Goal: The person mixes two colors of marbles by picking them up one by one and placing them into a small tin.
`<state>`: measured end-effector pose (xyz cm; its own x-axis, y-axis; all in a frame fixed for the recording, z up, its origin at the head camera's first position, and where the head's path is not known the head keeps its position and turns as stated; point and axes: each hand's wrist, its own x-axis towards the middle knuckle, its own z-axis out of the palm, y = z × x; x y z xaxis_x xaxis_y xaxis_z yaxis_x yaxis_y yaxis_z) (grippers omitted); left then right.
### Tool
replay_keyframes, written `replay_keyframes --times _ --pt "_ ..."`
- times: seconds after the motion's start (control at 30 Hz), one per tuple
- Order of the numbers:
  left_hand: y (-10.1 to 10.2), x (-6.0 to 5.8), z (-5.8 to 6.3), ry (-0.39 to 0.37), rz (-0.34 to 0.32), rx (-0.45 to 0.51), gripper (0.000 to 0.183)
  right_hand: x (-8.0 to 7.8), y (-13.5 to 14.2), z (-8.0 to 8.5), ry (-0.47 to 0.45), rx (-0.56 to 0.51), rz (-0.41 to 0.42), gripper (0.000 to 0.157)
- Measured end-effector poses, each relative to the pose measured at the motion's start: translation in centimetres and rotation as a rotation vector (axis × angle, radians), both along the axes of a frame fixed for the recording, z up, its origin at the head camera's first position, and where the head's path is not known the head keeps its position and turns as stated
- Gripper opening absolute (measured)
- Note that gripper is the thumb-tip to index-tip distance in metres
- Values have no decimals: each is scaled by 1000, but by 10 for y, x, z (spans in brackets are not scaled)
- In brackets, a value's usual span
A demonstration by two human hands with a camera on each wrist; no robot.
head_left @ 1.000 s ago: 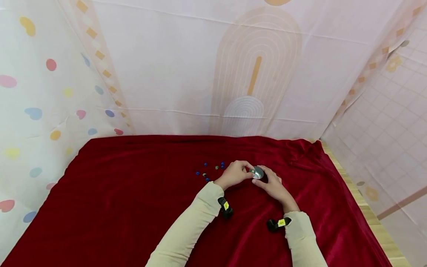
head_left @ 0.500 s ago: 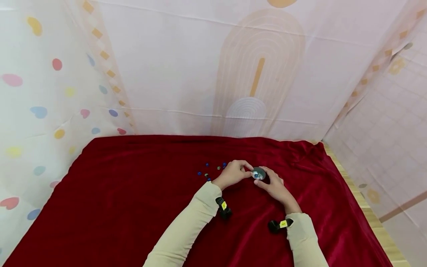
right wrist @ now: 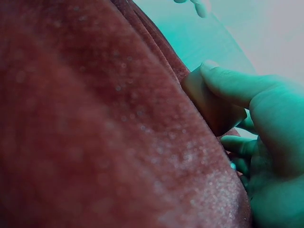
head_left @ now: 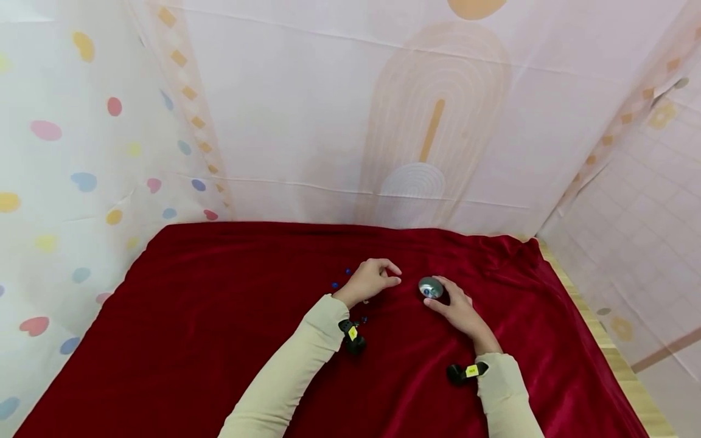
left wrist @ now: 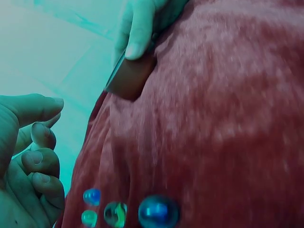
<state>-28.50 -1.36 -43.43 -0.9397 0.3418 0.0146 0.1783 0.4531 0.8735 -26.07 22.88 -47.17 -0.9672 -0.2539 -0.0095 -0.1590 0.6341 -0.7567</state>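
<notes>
My right hand (head_left: 459,307) grips a small round metal bowl (head_left: 431,283) from its right side, thumb in front and fingers behind. A blue marble (head_left: 426,292) shows inside it, with something greenish beside it. In the right wrist view the thumb presses on the outer wall of the bowl (right wrist: 213,104). My left hand (head_left: 368,281) hovers to the left of the bowl, fingers loosely bent and holding nothing. Below it in the left wrist view lie a large-looking blue marble (left wrist: 159,212), a clear marble with a green swirl (left wrist: 115,214) and smaller-looking ones.
A wrinkled red cloth (head_left: 219,316) covers the table. Two blue marbles lie beyond the left wrist, one of them a blue marble (head_left: 334,285) at the left. A patterned curtain (head_left: 296,121) hangs behind the table, and a wooden edge (head_left: 597,328) shows at the right.
A second ago my left hand pinched a small greenish marble at the bowl. Its fingers have since parted, and the hand has moved left, away from the bowl. My right hand keeps its grip.
</notes>
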Motion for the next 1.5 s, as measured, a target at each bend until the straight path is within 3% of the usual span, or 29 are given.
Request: replay_keyframes --times 0.73,1.5 --pt "-57 5 0 -6 76 -44 18 2 2 1 13 3 9 65" --pt "-93 13 -6 -39 128 -95 20 4 4 3 4 5 7 65"
